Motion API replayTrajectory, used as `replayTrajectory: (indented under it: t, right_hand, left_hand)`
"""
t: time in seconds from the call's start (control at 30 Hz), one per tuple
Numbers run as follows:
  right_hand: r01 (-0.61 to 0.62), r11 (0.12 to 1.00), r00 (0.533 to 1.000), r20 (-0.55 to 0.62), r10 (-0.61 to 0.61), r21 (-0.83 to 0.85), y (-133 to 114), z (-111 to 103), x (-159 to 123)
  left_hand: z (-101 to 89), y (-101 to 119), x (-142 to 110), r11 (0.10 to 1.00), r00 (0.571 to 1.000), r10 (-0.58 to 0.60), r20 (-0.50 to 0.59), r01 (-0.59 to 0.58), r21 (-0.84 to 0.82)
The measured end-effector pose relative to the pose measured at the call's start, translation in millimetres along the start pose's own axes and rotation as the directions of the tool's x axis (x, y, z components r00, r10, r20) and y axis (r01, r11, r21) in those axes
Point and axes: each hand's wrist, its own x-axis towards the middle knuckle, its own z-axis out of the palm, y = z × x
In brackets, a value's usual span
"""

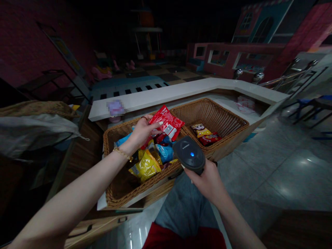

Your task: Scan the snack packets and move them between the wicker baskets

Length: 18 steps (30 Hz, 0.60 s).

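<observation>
My left hand (pixel 145 129) grips a red snack packet (pixel 169 119) by its left side, with the white barcode label turned up toward me. My right hand (pixel 207 176) is wrapped round the handle of a black barcode scanner (pixel 188 152), whose blue light is lit. The scanner's head points at the packet from a short distance. Under my left hand, the left wicker basket (pixel 110 180) holds several snack packets, among them a yellow packet (pixel 146 166) and a blue packet (pixel 165 153). In the right wicker basket (pixel 220 112) lie a yellow-and-white packet (pixel 201 130) and a red packet (pixel 210 138).
Both baskets sit on a counter with a raised white ledge (pixel 155 92) behind them. A blurred purple object (pixel 115 108) stands by the ledge's left end. A whitish sack (pixel 38 135) lies at left. Metal railings (pixel 282 77) and dark stools (pixel 319 107) stand at right.
</observation>
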Motion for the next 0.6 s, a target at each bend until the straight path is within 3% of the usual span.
replayTrajectory:
  t: [0.6]
  right_hand:
    - [-0.019,1.0,1.0,0.01,0.019,-0.021,-1.3,-3.2,-0.3]
  left_hand:
    - [-2.2,-4.7,4.7,0.999,0.999,0.024,-0.026,-0.023,0.046]
